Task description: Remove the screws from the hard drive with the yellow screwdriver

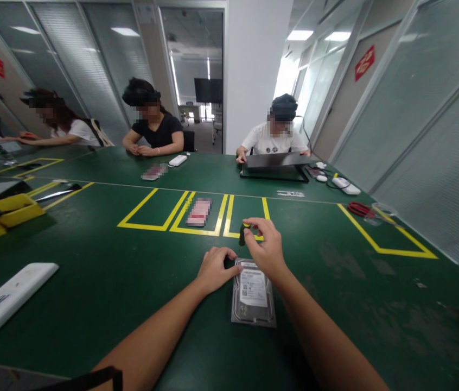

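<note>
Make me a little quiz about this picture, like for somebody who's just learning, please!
1. Which of the person's own hands holds the screwdriver?
2. True or false: the hard drive lies flat on the table.
3. Fill in the missing colour: the tape outlines on the table are ____.

Key:
1. The right hand.
2. True.
3. Yellow.

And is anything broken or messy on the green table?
Nothing looks plainly broken. The green table has dull, blotchy patches on the right, unlike the even green elsewhere; scuffs or smudges, I can't tell. The hard drive lies flat, with no visible damage.
</note>
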Available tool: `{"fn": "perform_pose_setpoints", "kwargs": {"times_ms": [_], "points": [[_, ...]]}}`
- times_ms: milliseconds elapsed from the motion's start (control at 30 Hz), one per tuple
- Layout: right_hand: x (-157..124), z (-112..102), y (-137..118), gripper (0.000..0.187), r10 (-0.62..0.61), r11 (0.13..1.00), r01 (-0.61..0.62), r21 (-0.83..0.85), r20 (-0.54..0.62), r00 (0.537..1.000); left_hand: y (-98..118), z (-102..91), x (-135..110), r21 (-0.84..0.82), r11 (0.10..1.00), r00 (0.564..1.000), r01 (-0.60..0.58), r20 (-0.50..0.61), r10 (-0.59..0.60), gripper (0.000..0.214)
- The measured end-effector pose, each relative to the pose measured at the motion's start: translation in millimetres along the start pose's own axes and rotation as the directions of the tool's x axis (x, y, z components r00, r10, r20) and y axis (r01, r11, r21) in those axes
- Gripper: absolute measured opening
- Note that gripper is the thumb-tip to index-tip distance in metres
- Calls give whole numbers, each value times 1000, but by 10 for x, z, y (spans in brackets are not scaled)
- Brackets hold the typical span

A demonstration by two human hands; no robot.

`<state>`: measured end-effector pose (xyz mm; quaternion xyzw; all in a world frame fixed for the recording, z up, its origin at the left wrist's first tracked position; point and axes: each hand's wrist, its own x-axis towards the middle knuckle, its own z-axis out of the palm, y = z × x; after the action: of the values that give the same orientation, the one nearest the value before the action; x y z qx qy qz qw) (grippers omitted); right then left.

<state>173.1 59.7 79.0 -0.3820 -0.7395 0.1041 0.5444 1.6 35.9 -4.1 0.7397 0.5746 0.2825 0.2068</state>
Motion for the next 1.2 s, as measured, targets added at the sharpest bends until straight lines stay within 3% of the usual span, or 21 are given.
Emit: {"fn": "perform_pose_setpoints", "kwargs": {"times_ms": [300, 500, 1200], "points": [[25, -19, -3, 7, -20, 1000, 20, -13, 8, 1000, 1, 2, 6, -4, 1000, 1000, -5, 5, 5, 29], [15, -20, -1, 15, -17, 1000, 17, -12, -3, 1000, 13, -7, 1, 1, 1000, 1000, -2, 11, 1, 29], [19, -14, -4, 10, -7, 1000, 7, 10, 6, 1000, 32, -20, 7, 6, 1000, 1000, 8, 11, -8, 29]]}}
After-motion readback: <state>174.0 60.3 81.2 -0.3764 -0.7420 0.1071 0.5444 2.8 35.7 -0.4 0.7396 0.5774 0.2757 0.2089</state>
